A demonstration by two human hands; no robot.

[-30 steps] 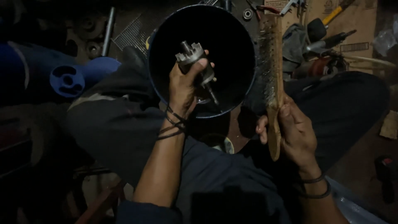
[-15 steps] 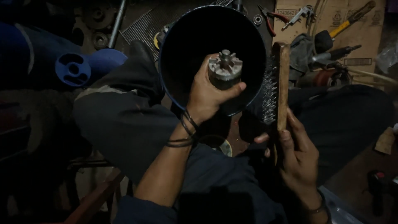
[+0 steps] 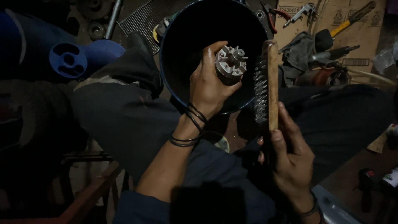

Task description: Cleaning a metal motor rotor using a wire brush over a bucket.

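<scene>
The left hand [image 3: 211,89] is gripping a grimy metal hub [image 3: 230,64] over the dark bucket [image 3: 174,37]; the right hand [image 3: 290,159] is clasping a wire brush [image 3: 267,83] just beside it, bristles not yet touching.

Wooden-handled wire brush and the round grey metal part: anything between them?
Nothing visible. The wooden-handled wire brush in the right hand sits just right of the round grey metal part held by the left hand, bristles facing it.

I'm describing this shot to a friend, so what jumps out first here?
At centre, the left hand holds a grey metal toothed part over a dark round bucket. Just right of it, the right hand holds a wooden wire brush upright, bristles facing the part.
</scene>
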